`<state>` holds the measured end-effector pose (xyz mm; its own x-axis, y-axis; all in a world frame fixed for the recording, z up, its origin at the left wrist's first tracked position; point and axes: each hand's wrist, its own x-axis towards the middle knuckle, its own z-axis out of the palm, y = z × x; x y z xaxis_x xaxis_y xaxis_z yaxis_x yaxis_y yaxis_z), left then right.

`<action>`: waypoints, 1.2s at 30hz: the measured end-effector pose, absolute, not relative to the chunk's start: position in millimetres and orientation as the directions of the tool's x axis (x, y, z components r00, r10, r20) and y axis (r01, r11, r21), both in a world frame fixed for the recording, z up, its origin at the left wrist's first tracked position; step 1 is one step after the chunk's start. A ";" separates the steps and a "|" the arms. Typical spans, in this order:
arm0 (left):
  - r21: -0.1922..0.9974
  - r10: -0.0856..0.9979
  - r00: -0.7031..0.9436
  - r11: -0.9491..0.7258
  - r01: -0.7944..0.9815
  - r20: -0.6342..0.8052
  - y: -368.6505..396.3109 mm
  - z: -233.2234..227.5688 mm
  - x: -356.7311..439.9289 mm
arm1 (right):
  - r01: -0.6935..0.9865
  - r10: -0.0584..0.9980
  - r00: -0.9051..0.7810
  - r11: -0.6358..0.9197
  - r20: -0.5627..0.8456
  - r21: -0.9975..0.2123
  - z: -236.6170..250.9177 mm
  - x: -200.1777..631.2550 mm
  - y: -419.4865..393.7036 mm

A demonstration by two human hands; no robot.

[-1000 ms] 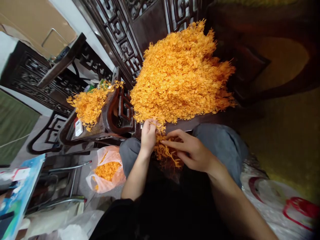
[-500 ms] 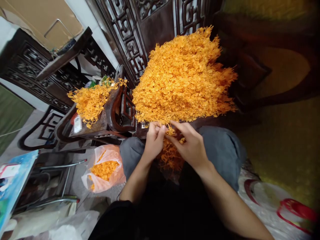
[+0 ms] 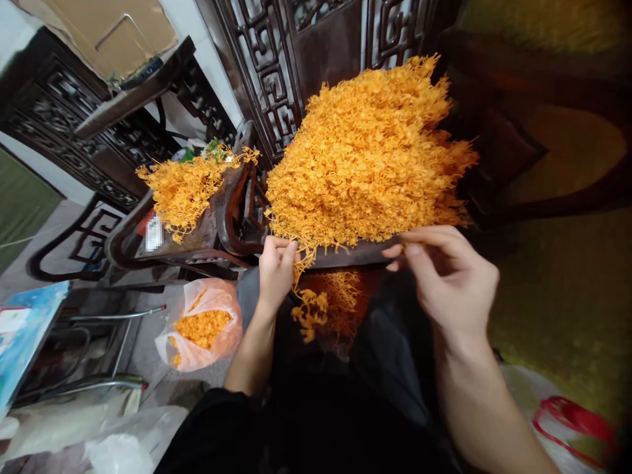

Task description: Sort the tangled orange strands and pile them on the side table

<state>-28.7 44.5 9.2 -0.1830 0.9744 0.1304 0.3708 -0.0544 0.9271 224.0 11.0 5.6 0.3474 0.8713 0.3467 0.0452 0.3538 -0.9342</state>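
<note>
We are seeing the big orange pile sitting on the dark bench as it was half a second ago, while the two hands, then working close together, are now standing well apart. The right hand is hovering by the pile's right front corner, thumb and forefinger drawing close; we cannot tell whether they are pinching anything. The left hand is clamping thumb and finger on an orange sprig at the left front corner. Between the hands the bench's front edge is showing, leaving open room over the lap, while the curved armrest is bounding the left side. The sprig is looking thin, stringy and frayed, drooping toward a tangled clump just below.
</note>
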 end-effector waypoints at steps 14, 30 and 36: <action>0.870 0.992 0.039 -0.126 0.477 0.122 29.4 24.6 -15.7 | -0.165 0.938 0.218 0.306 0.268 -0.938 15.0 203.1 75.8; 0.929 0.988 0.021 -0.149 0.339 0.151 32.6 32.8 7.9 | 0.042 0.958 0.070 0.276 0.278 -0.960 18.8 174.4 53.3; 0.964 0.995 -0.021 -0.093 0.249 0.102 37.5 30.8 -4.1 | -0.172 0.882 0.429 0.292 0.195 -0.941 12.0 208.9 67.2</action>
<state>-4.1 37.5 30.8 -0.0208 0.9946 0.1018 0.2485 -0.0935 0.9641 208.9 67.2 12.0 0.4293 0.8819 0.1946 -0.1725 0.2916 -0.9409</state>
